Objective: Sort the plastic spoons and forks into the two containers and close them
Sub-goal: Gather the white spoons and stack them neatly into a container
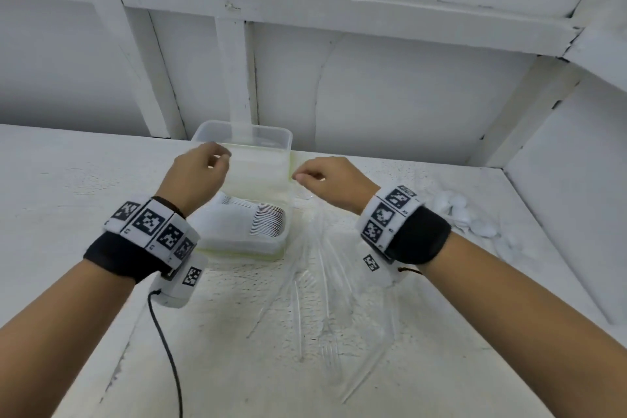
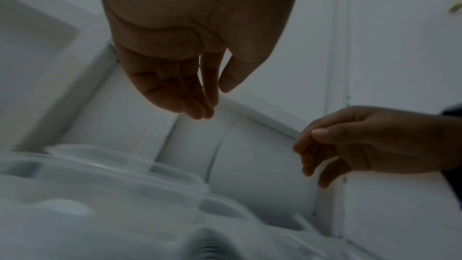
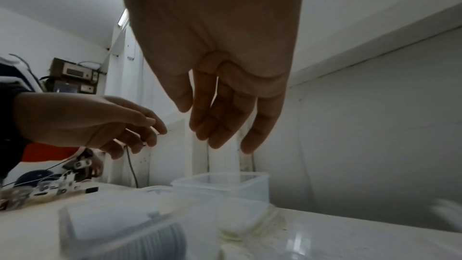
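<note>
Between both empty hands (image 1: 200,168) (image 1: 325,180) lies the near container (image 1: 244,241).

Two clear containers (image 1: 244,136) (image 1: 244,231), two hands (image 1: 200,168) (image 1: 330,178), one spoon pile (image 1: 464,214), scattered clear forks (image 1: 325,299).

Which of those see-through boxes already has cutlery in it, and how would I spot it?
Start at the white table and find the two clear containers in the middle, between the hands. The near container is the one: it holds a neat stacked row of spoons, while the far container by the wall looks empty.
</note>
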Tool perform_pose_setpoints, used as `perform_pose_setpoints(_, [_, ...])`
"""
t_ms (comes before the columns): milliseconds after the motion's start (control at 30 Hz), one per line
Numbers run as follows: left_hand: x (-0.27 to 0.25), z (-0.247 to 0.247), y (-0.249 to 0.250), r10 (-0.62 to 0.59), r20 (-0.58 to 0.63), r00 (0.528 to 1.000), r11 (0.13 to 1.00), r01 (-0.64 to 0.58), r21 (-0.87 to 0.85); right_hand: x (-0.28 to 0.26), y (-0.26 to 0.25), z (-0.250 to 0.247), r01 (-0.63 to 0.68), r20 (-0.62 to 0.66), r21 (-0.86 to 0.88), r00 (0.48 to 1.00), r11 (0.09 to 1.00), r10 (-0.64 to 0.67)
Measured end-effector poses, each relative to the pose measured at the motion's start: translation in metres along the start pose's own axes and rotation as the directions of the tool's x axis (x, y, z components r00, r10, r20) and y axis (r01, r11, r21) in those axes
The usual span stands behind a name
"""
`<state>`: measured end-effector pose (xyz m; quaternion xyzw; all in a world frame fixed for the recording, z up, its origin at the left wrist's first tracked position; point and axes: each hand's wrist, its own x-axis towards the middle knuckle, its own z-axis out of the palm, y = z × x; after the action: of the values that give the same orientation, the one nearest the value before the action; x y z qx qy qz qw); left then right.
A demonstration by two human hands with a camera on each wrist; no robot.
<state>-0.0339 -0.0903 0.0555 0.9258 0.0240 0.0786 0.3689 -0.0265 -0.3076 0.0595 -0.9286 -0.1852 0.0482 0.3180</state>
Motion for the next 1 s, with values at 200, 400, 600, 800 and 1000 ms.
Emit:
perform_pose_setpoints(200, [-0.031,0.07,0.075,0.193,0.216,0.957,0.974,-0.16,-0.16,-0.074,0.068,-0.045,-0.19,-0.08,-0.014,0.979,0.982,0.188])
perform_pose_setpoints(400, [-0.053,0.16,0.117,0.27,0.535,0.8,0.962,-0.247,-0.116,-0.14,0.138,-0.061,-0.445,-0.165,0.008,0.883,0.896,0.44])
perform_pose_setpoints(600, [-0.066,0.217,0.142,0.376,0.702,0.606,0.855,-0.519,-0.009,-0.164,0.177,-0.059,-0.538,-0.136,-0.065,0.839,0.841,0.527])
perform_pose_setpoints(800, [-0.064,0.227,0.145,0.294,0.812,0.504,0.656,-0.724,0.212,-0.145,0.184,-0.042,-0.605,-0.07,-0.217,0.792,0.766,0.606])
perform_pose_setpoints(1000, [-0.063,0.218,0.136,0.331,0.796,0.507,0.637,-0.743,0.209,-0.123,0.177,-0.037,-0.599,-0.042,-0.328,0.782,0.73,0.622])
